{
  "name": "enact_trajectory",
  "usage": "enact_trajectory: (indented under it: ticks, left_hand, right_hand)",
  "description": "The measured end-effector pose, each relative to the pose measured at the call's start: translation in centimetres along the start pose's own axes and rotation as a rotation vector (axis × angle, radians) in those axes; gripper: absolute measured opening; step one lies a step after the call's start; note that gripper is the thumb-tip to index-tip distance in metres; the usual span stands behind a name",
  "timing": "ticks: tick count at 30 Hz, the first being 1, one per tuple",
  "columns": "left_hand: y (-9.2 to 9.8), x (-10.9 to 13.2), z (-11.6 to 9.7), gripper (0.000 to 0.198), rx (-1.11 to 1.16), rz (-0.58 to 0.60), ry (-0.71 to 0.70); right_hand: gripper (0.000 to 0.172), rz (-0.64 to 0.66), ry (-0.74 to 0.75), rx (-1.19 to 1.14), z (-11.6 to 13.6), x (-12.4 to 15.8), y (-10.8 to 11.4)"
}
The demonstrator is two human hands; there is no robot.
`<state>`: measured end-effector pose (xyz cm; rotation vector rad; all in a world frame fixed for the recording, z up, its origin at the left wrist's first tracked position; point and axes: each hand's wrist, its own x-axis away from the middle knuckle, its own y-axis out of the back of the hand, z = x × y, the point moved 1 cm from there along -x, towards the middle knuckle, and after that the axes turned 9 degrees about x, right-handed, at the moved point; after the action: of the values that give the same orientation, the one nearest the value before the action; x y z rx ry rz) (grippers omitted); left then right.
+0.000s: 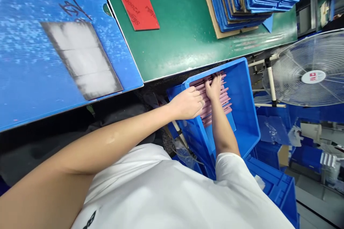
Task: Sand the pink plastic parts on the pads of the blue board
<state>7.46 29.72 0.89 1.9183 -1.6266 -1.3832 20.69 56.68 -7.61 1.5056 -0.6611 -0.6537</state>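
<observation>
A blue plastic bin (248, 103) stands tilted in view beside the bench. Inside it lies a row of thin pink strips (224, 98), packed side by side, above a flat blue sheet (230, 121). My left hand (188, 103) is closed in a fist shape at the left ends of the strips, over the bin's near-left rim. Its fingertips are turned away, so what it grips is hidden. Deeper in the bin, my right hand (214, 86) has its fingers bent down around the upper strips. The fingertips sink partly out of sight among them.
A green-topped bench (172, 35) carries a red card (138, 7), a stack of blue boards (242, 0) and a blue panel (21, 78) with a grey-white sanding block or pad (86, 59). A large fan (309, 71) stands right; another blue bin (279, 186) sits below.
</observation>
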Motion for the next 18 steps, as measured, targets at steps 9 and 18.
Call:
enact_trajectory:
  ticks: [9,18]
  left_hand:
    - [-0.4,0.0,0.3,0.032,0.036,-0.043,-0.020]
    - [-0.4,0.2,0.3,0.032,0.011,-0.034,-0.022]
  right_hand:
    - [0.047,-0.067,-0.134,0.002,-5.4,8.9,2.2]
    - [0.080,-0.007,-0.324,0.081,-1.2,3.6,-1.3]
